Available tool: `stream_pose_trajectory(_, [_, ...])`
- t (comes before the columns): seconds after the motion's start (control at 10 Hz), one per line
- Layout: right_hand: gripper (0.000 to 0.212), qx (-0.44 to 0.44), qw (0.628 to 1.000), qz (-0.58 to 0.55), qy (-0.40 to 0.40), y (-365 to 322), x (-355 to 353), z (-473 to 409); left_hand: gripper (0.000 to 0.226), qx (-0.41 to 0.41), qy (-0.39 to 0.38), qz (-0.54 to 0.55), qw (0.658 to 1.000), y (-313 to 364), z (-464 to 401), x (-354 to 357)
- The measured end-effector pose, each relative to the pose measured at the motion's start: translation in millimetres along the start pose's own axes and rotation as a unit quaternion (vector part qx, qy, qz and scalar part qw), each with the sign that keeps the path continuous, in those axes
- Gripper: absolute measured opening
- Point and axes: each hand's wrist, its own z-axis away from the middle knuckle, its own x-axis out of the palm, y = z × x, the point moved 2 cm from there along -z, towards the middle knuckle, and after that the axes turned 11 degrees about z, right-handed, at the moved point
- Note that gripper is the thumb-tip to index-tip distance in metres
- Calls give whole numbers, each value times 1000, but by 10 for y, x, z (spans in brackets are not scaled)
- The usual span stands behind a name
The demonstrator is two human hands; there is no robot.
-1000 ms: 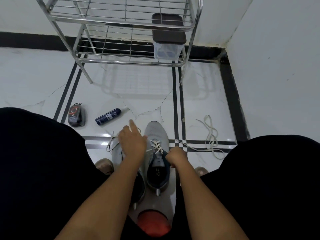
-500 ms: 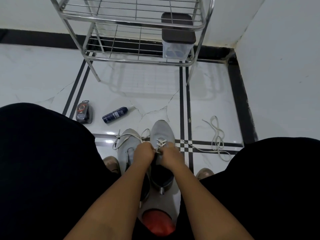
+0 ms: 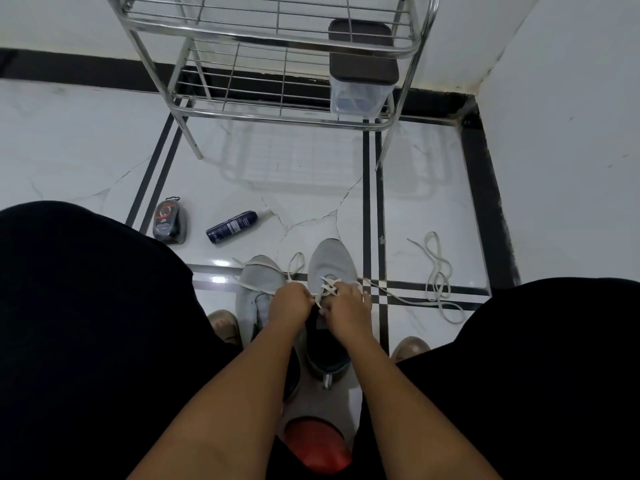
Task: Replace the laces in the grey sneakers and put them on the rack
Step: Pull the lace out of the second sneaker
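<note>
Nearest the camera, two bare forearms reach down between dark-clothed knees. The left hand point(image 3: 290, 304) and the right hand point(image 3: 347, 306) meet over the right sneaker point(image 3: 330, 268), fingers curled and pinching the white lace point(image 3: 329, 287) where it crosses the upper eyelets; which strand each holds is too small to tell. Touching it on the left sits the left sneaker point(image 3: 258, 285), a lace lying loose across its toe. A spare lace point(image 3: 438, 275) lies on the floor to the right, well apart. Farther out lie a dark spray can point(image 3: 231, 226) and a small dark pack point(image 3: 169, 221). Beyond stands the metal rack point(image 3: 277, 116), with a lidded box point(image 3: 360, 81) on its lower shelf. The likely slips: uneven pulling leaves one lace end short, a missed eyelet spoils the crossing pattern, or a hard tug drags the shoe over the smooth tile.
</note>
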Motion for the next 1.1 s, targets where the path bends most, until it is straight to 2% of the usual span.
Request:
stream_pose_trajectory(0.1, [27,299,803,-514,33,233,-335,-147,19,-11,-6,6,1000,-23,-2,-3])
stream_pose_trajectory(0.2, [18,332,503,-794,79,406,-669,-206,19,-17,-10,6,1000,-13,-6,-2])
stream_pose_trajectory(0.3, [15,179,874,-450,31,199,-783,-197,18,-19,-16,4,1000,9,-8,-5])
stream_pose_trajectory(0.4, [20,3,999,-30,-45,-42,-281,-99,16,-14,-19,4,1000,-8,-24,6])
stream_pose_trajectory(0.5, [26,107,992,-65,-20,42,-189,-72,18,-14,-27,-16,999,-17,-11,5])
stream_pose_trajectory(0.6, [23,257,895,-356,74,370,-575,-263,22,-14,-32,-42,998,-30,-8,-1])
stream_pose_trajectory(0.7, [29,256,919,-290,79,497,-840,-282,27,-9,-64,-66,996,35,-30,3])
stream_pose_trajectory(0.8, [65,257,953,-158,27,362,-679,-85,31,15,-94,-69,993,162,-12,28])
stream_pose_trajectory(0.9, [49,174,969,-139,-105,205,-269,43,35,54,-109,-64,991,144,7,82])
stream_pose_trajectory(1.0, [26,181,968,-140,-103,264,-140,91,36,94,-108,-93,985,82,1,146])
stream_pose_trajectory(1.1, [27,173,964,-163,-123,303,-180,84,39,160,-78,-209,962,147,45,184])
